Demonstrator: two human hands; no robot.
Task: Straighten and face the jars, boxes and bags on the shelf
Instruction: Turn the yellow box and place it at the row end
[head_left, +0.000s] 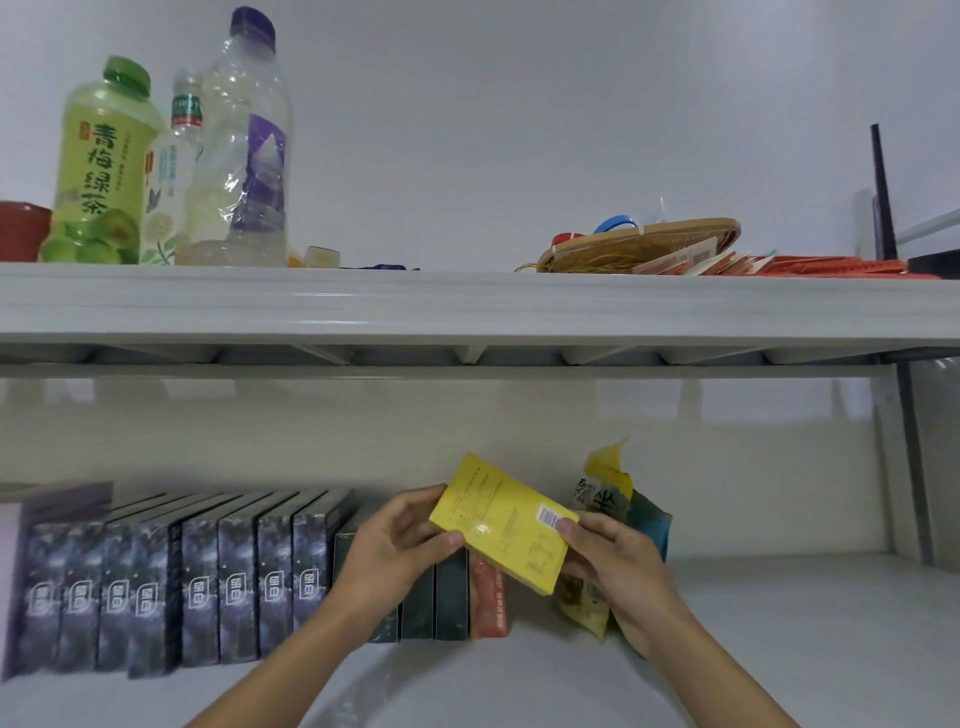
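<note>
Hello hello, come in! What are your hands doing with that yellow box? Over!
Left hand and right hand both grip the yellow box, tilted, off the shelf. Row of boxes below left, bags behind. Nothing blocking.

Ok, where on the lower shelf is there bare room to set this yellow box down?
Bare shelf lies right of the leaning yellow-and-teal snack bags, out to the dark upright post, and along the front edge. Left is crowded: dark patterned boxes, green boxes and an orange box. Both hands hold the yellow box.
</note>
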